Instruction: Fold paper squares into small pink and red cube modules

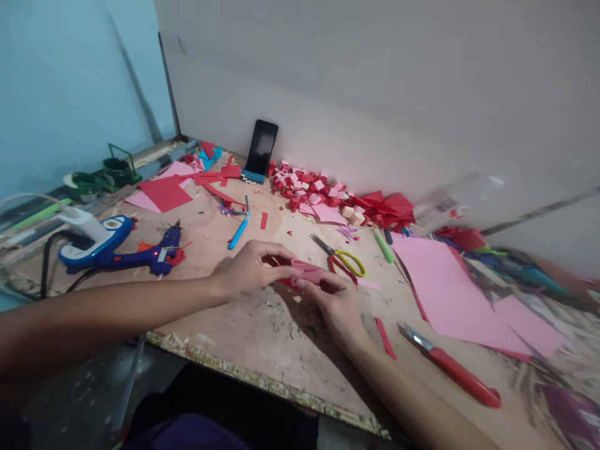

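Observation:
Both hands meet over the near part of the wooden table, closed on one small folded piece of pink paper [308, 271]. My left hand [257, 270] pinches its left side with the thumb on top. From the right, my right hand [335, 300] grips its lower right edge, thumb against the paper. A bit of red shows just under the fingers, partly hidden by them. Beyond my right hand lie scissors [349, 262] with one yellow and one red handle, blades pointing away to the left.
A red-handled knife [464, 378] lies at right near pink sheets [450, 294]. A blue glue gun [159, 253] and blue power strip [96, 244] sit at left. Against the wall are a propped phone [262, 147] and a pile of red and pink paper cubes [304, 187].

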